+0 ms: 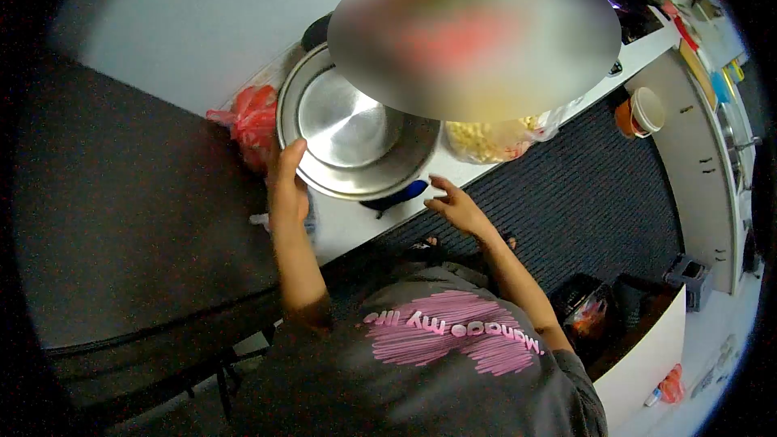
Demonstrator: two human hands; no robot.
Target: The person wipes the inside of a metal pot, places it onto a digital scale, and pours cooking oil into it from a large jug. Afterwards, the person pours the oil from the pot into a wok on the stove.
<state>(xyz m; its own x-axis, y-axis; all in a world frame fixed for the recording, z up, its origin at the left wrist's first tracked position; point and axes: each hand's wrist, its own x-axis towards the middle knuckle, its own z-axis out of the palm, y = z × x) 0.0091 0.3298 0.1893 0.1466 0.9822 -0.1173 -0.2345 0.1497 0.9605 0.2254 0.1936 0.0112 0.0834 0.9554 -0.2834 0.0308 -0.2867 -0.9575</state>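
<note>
A wide, shiny steel pot (344, 125) is tilted over the white counter, its inside facing me. My left hand (290, 186) grips its near left rim, thumb over the edge. My right hand (457, 206) is apart from the pot, just right of its near side, with fingers spread and nothing in them. A black and blue piece (396, 197) shows under the near rim; I cannot tell whether it belongs to the pot. A blurred oval covers the pot's far right edge.
Red plastic bags (252, 121) lie left of the pot. A clear bag of pale yellow pieces (490, 139) sits on the counter (348, 231) to the right. A bucket (643, 113) stands on the dark floor, and an open cupboard (639, 340) is at lower right.
</note>
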